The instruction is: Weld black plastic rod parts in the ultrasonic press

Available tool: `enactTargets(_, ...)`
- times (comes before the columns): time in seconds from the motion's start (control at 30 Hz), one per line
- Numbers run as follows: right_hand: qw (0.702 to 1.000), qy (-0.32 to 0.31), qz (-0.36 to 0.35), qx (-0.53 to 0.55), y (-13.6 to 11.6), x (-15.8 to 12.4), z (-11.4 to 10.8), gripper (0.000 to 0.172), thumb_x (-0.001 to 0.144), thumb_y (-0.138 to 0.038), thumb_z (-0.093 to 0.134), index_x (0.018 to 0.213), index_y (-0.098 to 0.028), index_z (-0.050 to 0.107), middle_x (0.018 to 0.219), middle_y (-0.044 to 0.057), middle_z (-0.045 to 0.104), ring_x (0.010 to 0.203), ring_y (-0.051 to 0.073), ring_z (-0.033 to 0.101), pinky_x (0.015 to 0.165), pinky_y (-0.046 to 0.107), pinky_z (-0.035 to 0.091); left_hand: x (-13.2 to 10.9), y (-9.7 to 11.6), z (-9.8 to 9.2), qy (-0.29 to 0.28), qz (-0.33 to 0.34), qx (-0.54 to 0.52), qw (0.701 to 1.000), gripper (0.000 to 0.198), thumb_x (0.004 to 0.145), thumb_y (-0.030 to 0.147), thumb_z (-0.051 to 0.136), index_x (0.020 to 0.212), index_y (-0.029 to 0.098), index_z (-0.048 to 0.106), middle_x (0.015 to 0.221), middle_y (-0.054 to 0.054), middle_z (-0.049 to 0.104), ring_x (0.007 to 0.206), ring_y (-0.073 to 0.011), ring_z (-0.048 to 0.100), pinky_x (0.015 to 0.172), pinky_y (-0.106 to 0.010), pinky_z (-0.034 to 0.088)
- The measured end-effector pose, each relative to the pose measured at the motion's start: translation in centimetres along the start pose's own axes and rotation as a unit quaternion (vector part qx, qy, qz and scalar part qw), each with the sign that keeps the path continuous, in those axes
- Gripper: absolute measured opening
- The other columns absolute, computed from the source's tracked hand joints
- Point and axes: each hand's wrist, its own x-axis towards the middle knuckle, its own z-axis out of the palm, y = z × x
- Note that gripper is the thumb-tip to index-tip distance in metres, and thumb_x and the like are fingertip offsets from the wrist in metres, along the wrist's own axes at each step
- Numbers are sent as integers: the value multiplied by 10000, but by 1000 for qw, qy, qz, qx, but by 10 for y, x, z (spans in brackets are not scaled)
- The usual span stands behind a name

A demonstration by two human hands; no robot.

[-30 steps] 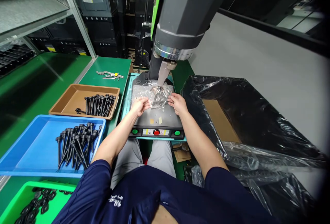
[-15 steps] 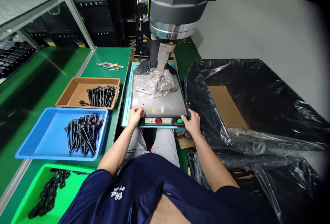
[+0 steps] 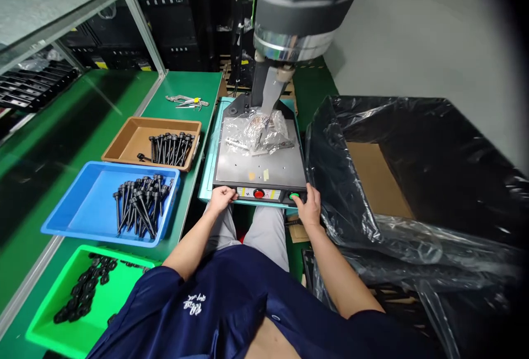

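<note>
My left hand (image 3: 223,198) lies curled over the left end of the press machine's control panel (image 3: 270,194), covering the spot left of the red button (image 3: 259,194). At the panel's right end, my right hand (image 3: 309,209) has its fingers together against the green button (image 3: 294,196). Neither hand holds anything. On the grey work plate (image 3: 264,169), a clear plastic bag (image 3: 258,134) with a metal part in it lies under the machine's horn (image 3: 268,91), which touches the bag's far edge.
Left of the machine, a brown tray (image 3: 124,146) and a blue tray (image 3: 78,204) hold several black pins. A green tray (image 3: 49,331) holds black rings. Pliers (image 3: 188,101) lie further back. A cardboard box lined with black plastic (image 3: 372,182) stands at the right.
Both hands let go of the bag and drew back to the front panel, left to its left end, right onto the green button. The horn has come down to the bag.
</note>
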Motion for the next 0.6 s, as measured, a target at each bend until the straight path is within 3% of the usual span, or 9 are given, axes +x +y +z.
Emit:
enactTargets(0.27, 999, -34, 25, 9, -2, -5, -4, 740, 928, -605, 493, 1503, -148, 405, 1427, 212, 480, 1324, 337, 492, 1114, 521, 415, -15, -2, 14, -43, 58, 31, 997, 306, 731, 425, 706, 625, 177, 562, 631, -57, 698, 454, -114, 548, 458, -223, 382)
enactTargets(0.43, 998, -38, 53, 8, -4, -6, -4, 775, 891, -625, 513, 1497, -152, 412, 1452, 210, 472, 1356, 350, 465, 1128, 537, 393, -31, 9, 26, -87, 85, 42, 992, 312, 737, 447, 684, 625, 179, 571, 631, -49, 684, 484, -118, 539, 476, -231, 384)
enactTargets(0.6, 997, -38, 67, 3, -7, -5, -3, 785, 871, -632, 519, 1471, -132, 438, 1443, 227, 483, 1348, 363, 475, 1124, 544, 395, -34, 14, 27, -85, 88, 25, 992, 314, 739, 453, 691, 628, 180, 583, 639, -51, 690, 496, -121, 542, 481, -235, 391)
